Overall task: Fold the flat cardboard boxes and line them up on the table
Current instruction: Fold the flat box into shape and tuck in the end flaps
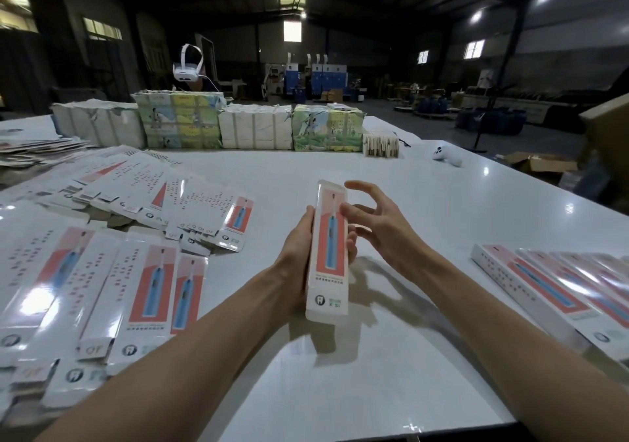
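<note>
My left hand (299, 254) grips a folded white box (328, 258) printed with a blue toothbrush on a red panel, held above the middle of the white table (425, 203). My right hand (374, 224) hovers just right of the box with spread, relaxed fingers; its fingertips are close to the box's upper right edge. Flat unfolded boxes (102, 271) of the same print lie spread over the table's left side. A row of folded boxes (561, 292) lies lined up at the right edge.
Wrapped paper bundles (211, 125) stand in a row across the far side of the table. A white controller (446, 156) lies at the far right. A person wearing a white headset (187, 67) stands behind the bundles. A brown carton (537, 164) sits on the floor at right.
</note>
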